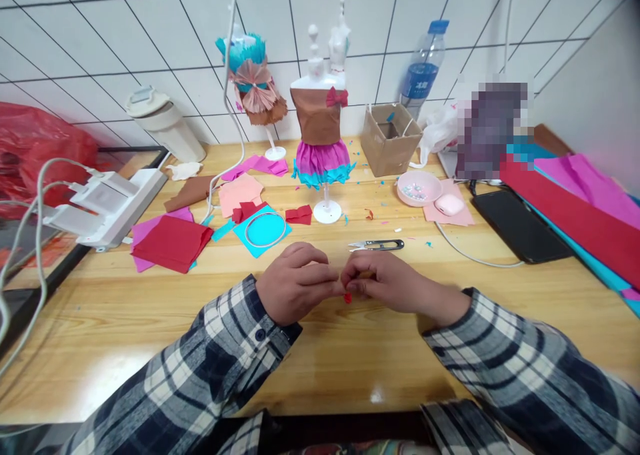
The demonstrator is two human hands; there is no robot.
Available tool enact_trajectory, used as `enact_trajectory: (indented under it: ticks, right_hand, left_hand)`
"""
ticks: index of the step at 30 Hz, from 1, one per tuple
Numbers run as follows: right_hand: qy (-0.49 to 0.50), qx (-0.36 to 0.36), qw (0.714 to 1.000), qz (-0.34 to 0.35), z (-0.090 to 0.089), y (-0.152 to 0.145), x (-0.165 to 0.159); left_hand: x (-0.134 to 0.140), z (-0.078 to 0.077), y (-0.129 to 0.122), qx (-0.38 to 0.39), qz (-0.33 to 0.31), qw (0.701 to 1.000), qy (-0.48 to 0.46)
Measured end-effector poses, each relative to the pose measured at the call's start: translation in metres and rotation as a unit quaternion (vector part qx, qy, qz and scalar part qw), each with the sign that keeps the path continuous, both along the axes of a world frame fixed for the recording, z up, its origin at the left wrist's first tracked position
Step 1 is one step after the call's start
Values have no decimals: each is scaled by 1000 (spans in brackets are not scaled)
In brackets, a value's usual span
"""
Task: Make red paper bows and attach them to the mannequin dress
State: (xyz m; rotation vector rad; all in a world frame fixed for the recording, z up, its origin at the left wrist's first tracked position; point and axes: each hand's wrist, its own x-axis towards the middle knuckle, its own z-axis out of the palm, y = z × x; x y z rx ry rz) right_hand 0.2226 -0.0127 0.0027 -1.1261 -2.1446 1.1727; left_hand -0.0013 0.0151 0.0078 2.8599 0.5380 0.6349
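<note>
Between my two hands, low over the front middle of the table, is a small piece of red crepe paper (pixel 348 297), mostly hidden by fingers. My left hand (pixel 300 283) has its fingers closed and pointing right, their tips meeting the red piece. With thumb and forefinger pinched, my right hand (pixel 383 281) grips the same piece from the other side. Just beyond my right hand lies a pair of thread snips (pixel 377 245). Farther back stands a small white dress form (pixel 320 115) wearing a brown top with a red bow and a magenta and turquoise skirt.
Coloured paper squares (pixel 173 243) and a silver ring (pixel 265 230) lie at left, near a white power strip (pixel 125 208). A cardboard box (pixel 387 151), pink bowl (pixel 419 189) and black phone (pixel 520 225) are at right. Behind stand another dressed form (pixel 257 85) and a bottle (pixel 425 68).
</note>
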Motion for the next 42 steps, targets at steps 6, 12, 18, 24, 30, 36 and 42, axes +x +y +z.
enact_trajectory:
  ticks: [6, 12, 18, 24, 30, 36, 42]
  right_hand:
    - [-130, 164, 977, 31, -2, -2, 4]
    - [-139, 170, 976, 3, 2, -5, 1]
    - [20, -109, 987, -117, 1, 2, 6]
    - [22, -156, 983, -98, -1, 2, 5]
    - [7, -176, 980, -93, -2, 4, 5]
    - [-11, -137, 987, -85, -3, 2, 3]
    - [-70, 118, 988, -72, 1, -6, -1]
  left_hand:
    - [7, -2, -3, 65, -32, 997, 19]
    - [6, -4, -2, 87, -23, 996, 10]
    - [2, -2, 0, 60, 29, 998, 9]
    - [3, 0, -2, 130, 17, 990, -44]
    - [6, 3, -3, 154, 6, 984, -87]
    - [7, 3, -3, 151, 6, 986, -70]
    - [8, 0, -2, 120, 7, 992, -44]
